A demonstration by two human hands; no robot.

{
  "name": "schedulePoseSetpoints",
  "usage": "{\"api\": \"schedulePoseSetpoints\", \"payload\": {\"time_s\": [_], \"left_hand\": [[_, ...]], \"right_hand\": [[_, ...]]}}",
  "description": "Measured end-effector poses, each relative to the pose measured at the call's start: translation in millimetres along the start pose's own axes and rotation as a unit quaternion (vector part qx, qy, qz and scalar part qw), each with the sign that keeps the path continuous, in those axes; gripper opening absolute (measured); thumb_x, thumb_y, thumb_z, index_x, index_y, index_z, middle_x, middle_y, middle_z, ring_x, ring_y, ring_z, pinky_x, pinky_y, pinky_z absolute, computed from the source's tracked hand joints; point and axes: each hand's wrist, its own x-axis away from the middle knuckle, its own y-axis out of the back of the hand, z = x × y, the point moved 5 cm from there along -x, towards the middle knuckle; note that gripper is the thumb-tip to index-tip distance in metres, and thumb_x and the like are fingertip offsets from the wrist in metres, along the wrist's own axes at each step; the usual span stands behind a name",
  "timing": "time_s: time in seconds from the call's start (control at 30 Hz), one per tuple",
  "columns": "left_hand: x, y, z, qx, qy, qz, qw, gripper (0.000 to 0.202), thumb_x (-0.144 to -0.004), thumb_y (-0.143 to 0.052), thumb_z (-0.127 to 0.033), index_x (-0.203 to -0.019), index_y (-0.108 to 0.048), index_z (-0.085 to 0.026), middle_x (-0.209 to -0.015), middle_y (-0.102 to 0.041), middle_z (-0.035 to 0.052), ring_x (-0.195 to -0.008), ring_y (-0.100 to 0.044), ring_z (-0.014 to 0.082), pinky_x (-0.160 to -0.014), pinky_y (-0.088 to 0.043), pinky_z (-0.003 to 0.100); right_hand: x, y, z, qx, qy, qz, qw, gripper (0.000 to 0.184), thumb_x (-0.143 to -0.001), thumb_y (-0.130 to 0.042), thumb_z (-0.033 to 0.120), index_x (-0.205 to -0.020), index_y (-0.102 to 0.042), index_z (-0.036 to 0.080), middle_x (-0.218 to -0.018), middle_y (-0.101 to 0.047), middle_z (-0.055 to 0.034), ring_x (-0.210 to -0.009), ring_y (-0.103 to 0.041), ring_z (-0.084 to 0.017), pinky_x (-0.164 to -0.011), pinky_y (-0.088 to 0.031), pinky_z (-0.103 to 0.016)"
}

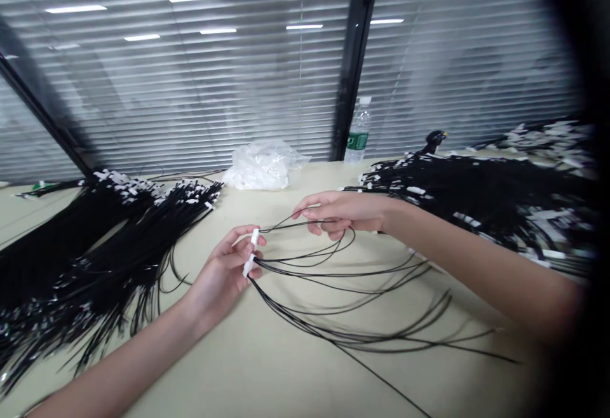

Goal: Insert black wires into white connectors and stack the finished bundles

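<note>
A: Location of the white connector parts [255,238]?

B: At the left hand's fingertips; left hand [222,272] pinched nearly closed on them. Black wires [286,312] trailed rightward over the table [214,367].

A: Right hand [350,210]?

B: Half curled, apart from the parts, wires at its fingers; grip undetermined.

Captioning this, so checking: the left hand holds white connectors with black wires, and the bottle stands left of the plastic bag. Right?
Not quite: the bottle stands right of the plastic bag in the head view. The left hand does hold white connectors with black wires.
</note>
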Motion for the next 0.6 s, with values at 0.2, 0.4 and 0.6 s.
{"api": "schedulePoseSetpoints", "payload": {"time_s": [0.2,0.4,0.6], "left_hand": [[4.9,-6.8,-3.1,0.005,0.019,-0.004,1.0,0.019,-0.08,-0.054,-0.014,-0.098,-0.059,-0.019,-0.09,-0.052,0.0047,-0.064,-0.042,0.0079,-0.045,-0.034,0.016],[8.2,-16.4,-4.5,0.003,0.031,0.011,0.999,0.018,-0.082,-0.053,-0.016,-0.099,-0.058,-0.02,-0.082,-0.048,0.0013,-0.052,-0.034,0.0037,-0.04,-0.03,0.014],[6.0,-15.0,-4.4,0.017,0.032,0.001,0.999,0.019,-0.082,-0.053,-0.021,-0.1,-0.057,-0.019,-0.083,-0.045,0.0008,-0.052,-0.036,0.0025,-0.043,-0.033,0.014]], "right_hand": [[17.2,18.6,14.4,-0.006,0.036,0.0,0.999,0.032,-0.078,-0.06,0.03,-0.109,-0.055,0.023,-0.075,-0.048,0.0011,-0.065,-0.047,-0.007,-0.062,-0.042,-0.02],[16.9,40.1,16.5,0.004,0.096,-0.097,0.991,0.026,-0.079,-0.055,0.027,-0.105,-0.056,0.024,-0.077,-0.053,-0.0019,-0.072,-0.052,-0.012,-0.073,-0.047,-0.027],[13.2,38.7,16.4,0.064,0.096,-0.123,0.986,0.029,-0.081,-0.054,0.034,-0.107,-0.055,0.022,-0.088,-0.057,-0.0044,-0.078,-0.055,-0.012,-0.076,-0.047,-0.027]]}}
